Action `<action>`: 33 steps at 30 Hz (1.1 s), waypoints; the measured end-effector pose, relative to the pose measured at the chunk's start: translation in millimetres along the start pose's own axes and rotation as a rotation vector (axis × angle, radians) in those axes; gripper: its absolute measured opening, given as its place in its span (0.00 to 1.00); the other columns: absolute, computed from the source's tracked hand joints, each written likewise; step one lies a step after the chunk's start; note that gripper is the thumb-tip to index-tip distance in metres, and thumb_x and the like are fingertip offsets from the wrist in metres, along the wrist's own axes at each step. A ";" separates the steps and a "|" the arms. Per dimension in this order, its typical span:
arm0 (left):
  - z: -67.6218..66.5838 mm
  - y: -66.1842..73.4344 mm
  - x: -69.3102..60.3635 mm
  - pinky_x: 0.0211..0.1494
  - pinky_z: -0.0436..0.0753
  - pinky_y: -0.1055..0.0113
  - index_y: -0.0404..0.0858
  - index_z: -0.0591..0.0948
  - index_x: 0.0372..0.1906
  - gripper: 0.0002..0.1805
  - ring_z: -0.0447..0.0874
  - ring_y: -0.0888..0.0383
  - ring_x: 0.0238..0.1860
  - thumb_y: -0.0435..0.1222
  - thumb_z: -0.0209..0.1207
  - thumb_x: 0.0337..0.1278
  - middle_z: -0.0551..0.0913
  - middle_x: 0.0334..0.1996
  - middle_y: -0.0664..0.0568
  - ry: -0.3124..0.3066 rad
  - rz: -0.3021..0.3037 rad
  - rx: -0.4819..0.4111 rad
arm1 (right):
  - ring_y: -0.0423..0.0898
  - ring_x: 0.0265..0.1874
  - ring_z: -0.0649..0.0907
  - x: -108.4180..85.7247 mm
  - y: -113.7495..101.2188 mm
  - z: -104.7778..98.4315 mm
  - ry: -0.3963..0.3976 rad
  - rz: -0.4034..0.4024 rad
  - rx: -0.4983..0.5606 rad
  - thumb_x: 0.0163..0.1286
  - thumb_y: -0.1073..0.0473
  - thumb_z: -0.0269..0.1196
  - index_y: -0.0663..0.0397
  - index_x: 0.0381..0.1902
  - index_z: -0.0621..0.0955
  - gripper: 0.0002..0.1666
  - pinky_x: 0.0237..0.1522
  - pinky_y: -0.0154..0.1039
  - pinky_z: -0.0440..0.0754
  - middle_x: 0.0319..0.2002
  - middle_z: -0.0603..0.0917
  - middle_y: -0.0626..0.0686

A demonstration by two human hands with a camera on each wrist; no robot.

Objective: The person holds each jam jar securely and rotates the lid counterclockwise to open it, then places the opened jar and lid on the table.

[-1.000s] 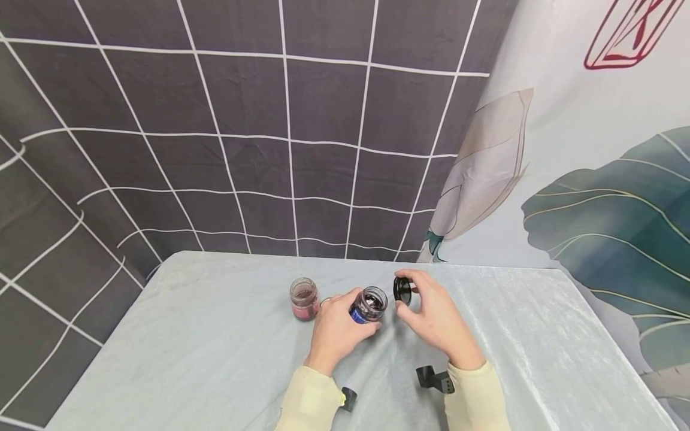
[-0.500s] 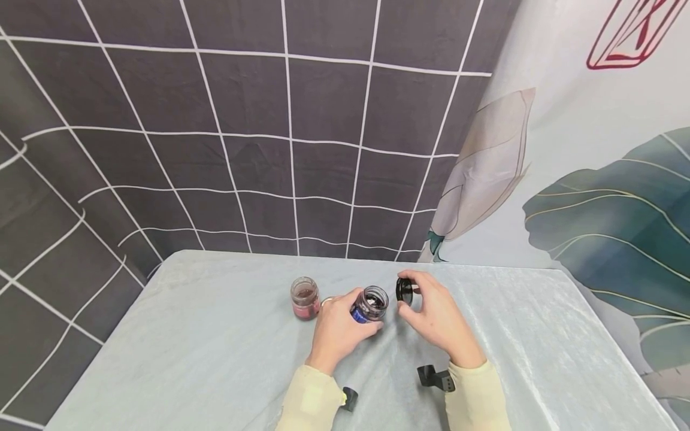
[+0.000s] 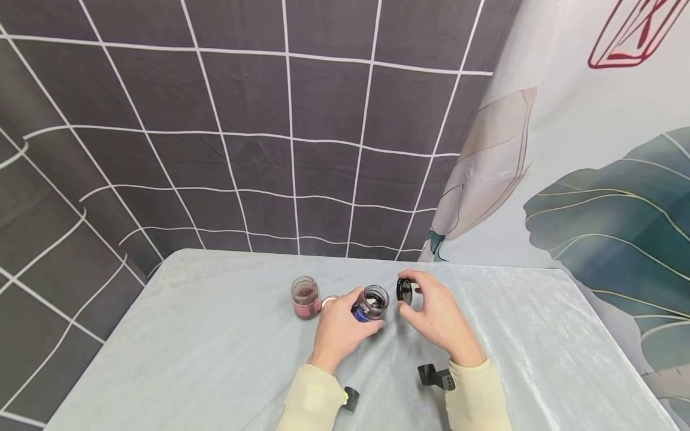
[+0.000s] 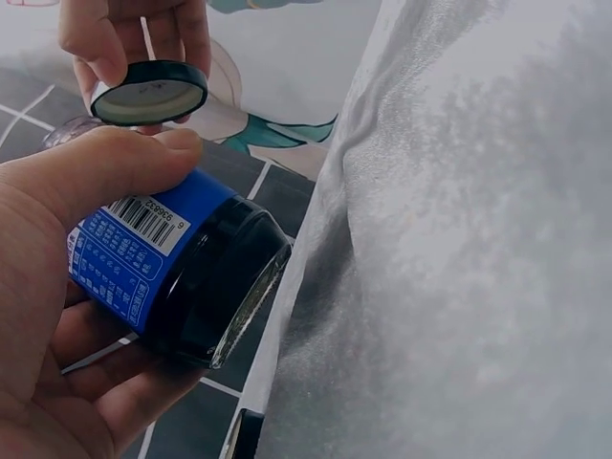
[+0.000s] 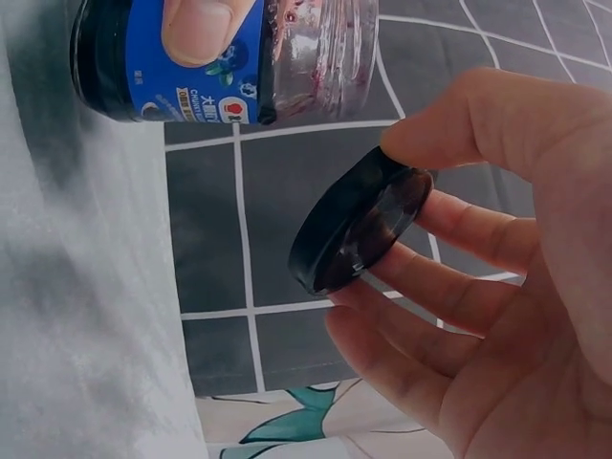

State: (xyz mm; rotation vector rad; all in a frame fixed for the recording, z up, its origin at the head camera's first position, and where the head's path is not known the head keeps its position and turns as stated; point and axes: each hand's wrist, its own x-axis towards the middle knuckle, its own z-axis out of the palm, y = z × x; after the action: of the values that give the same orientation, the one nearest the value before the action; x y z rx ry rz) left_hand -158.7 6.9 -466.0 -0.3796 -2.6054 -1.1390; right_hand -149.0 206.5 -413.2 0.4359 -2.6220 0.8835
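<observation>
My left hand (image 3: 339, 329) grips a lidless glass jar (image 3: 372, 304) with a blue label, thumb on one side and fingers round the other. Dark contents show through its mouth, and dark red smears cling inside the clear neck in the right wrist view. The jar leans slightly; whether its base touches the cloth I cannot tell. Just to its right, my right hand (image 3: 433, 314) pinches a black jar lid (image 5: 359, 225) by the rim, held on edge, apart from the jar. The lid's pale inside (image 4: 153, 100) faces the left wrist camera.
Left of my left hand stands a second lidless jar (image 3: 305, 300) with a pink label and reddish contents. A light round rim, perhaps a lid (image 3: 326, 301), lies beside it, partly hidden by my hand. A pale cloth (image 3: 215, 335) covers the table. Dark gridded fabric (image 3: 242, 161) hangs behind.
</observation>
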 end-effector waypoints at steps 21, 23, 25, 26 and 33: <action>3.5 1.5 -1.2 0.50 0.79 0.54 0.45 0.84 0.55 0.34 0.83 0.48 0.44 0.49 0.78 0.36 0.89 0.44 0.55 -0.016 -0.056 -0.061 | 0.55 0.46 0.84 -0.3 8.7 5.2 -0.027 0.005 0.026 0.54 0.65 0.68 0.62 0.58 0.78 0.30 0.51 0.52 0.82 0.53 0.82 0.59; 4.0 1.1 -1.1 0.50 0.80 0.54 0.45 0.84 0.54 0.33 0.84 0.48 0.44 0.49 0.78 0.36 0.89 0.44 0.55 -0.013 -0.055 -0.066 | 0.55 0.46 0.84 -0.1 9.6 6.1 -0.030 0.009 0.026 0.54 0.65 0.68 0.62 0.57 0.78 0.30 0.52 0.52 0.81 0.53 0.82 0.59; 4.7 0.7 -0.9 0.50 0.80 0.53 0.45 0.84 0.54 0.33 0.84 0.49 0.44 0.49 0.78 0.36 0.89 0.43 0.55 -0.010 -0.052 -0.069 | 0.55 0.47 0.84 0.0 10.3 6.9 -0.034 0.013 0.027 0.54 0.65 0.68 0.62 0.57 0.78 0.30 0.52 0.52 0.81 0.53 0.81 0.59; 4.9 0.6 -0.9 0.50 0.80 0.53 0.44 0.84 0.54 0.33 0.84 0.48 0.44 0.49 0.78 0.36 0.89 0.44 0.55 -0.010 -0.053 -0.071 | 0.54 0.47 0.84 0.2 10.7 7.3 -0.036 0.013 0.028 0.54 0.65 0.68 0.62 0.57 0.78 0.29 0.52 0.52 0.81 0.53 0.81 0.59; 6.5 1.1 -1.5 0.53 0.80 0.52 0.41 0.83 0.57 0.36 0.84 0.46 0.47 0.48 0.78 0.37 0.88 0.47 0.51 -0.017 -0.076 -0.076 | 0.55 0.47 0.84 0.4 13.6 9.8 -0.049 0.028 0.037 0.54 0.65 0.68 0.61 0.56 0.77 0.29 0.51 0.53 0.81 0.51 0.83 0.59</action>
State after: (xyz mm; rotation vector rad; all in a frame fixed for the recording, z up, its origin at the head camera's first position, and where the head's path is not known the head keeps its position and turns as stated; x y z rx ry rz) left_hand -157.9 12.3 -470.1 -0.3091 -2.6173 -1.2679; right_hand -156.8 210.6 -427.4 0.4366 -2.6660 0.9433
